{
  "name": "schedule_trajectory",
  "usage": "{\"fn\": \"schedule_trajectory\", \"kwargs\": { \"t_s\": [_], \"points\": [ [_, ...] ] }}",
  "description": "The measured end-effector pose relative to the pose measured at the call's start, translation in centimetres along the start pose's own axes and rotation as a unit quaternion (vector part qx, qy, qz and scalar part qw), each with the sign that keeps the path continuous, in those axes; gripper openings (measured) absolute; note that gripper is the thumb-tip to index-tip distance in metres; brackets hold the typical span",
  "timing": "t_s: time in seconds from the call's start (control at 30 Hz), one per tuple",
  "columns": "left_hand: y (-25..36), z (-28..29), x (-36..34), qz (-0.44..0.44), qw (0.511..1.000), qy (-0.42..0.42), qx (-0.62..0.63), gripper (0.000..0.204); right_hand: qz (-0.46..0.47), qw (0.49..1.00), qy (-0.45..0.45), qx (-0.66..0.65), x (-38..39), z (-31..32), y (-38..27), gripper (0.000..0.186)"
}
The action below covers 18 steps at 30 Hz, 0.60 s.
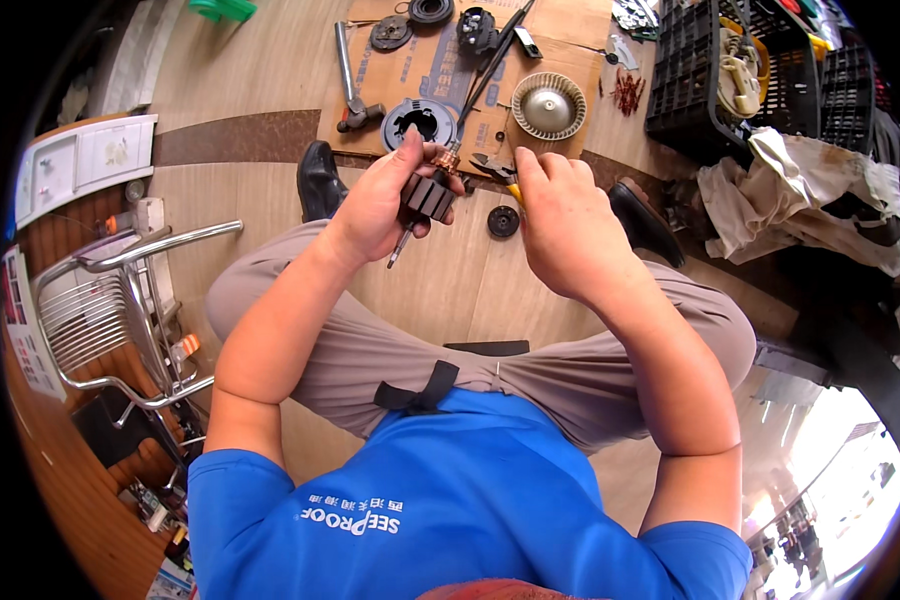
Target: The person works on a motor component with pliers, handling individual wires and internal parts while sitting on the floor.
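Observation:
My left hand (375, 205) grips a motor armature (429, 198) with a dark laminated core, a copper commutator at its upper end and a steel shaft sticking out below. My right hand (565, 220) is closed on cutting pliers (493, 169) with a yellow handle, their dark jaws pointing left near the commutator; whether they touch it is unclear. Just beyond my hands, a grey ring housing (394, 126) lies on the cardboard (590, 40), next to a hammer (343, 70) and a silver fan wheel (548, 105). A small black disc (504, 222) lies on the floor below the pliers.
Black crates (680, 85) stand at upper right, above a crumpled cloth (760, 190). Other small parts, including a black one (477, 30), and copper bits (627, 92) lie ahead. A chrome chair (160, 250) is at left. My shoes (321, 175) flank the cardboard's near edge.

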<state>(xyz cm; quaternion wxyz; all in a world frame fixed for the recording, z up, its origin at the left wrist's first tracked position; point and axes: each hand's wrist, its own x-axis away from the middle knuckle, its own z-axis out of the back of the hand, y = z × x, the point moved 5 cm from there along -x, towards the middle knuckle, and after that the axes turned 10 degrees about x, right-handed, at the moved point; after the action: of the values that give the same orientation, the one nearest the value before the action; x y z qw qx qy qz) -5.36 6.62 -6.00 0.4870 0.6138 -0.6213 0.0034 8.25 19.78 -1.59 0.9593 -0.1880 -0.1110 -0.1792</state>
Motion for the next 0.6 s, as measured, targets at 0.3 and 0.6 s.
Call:
{"fn": "schedule_trajectory", "kwargs": {
  "t_s": [0.3, 0.6],
  "points": [
    [0.4, -0.5, 0.6, -0.036, 0.976, 0.076, -0.200, 0.061, 0.037, 0.991, 0.111, 0.067, -0.6, -1.9, -0.7, 0.047],
    [0.5, -0.8, 0.6, -0.043, 0.967, 0.099, -0.231, 0.058, 0.030, 0.977, 0.154, 0.144, -0.8, -2.4, -1.2, 0.047]
  ]
}}
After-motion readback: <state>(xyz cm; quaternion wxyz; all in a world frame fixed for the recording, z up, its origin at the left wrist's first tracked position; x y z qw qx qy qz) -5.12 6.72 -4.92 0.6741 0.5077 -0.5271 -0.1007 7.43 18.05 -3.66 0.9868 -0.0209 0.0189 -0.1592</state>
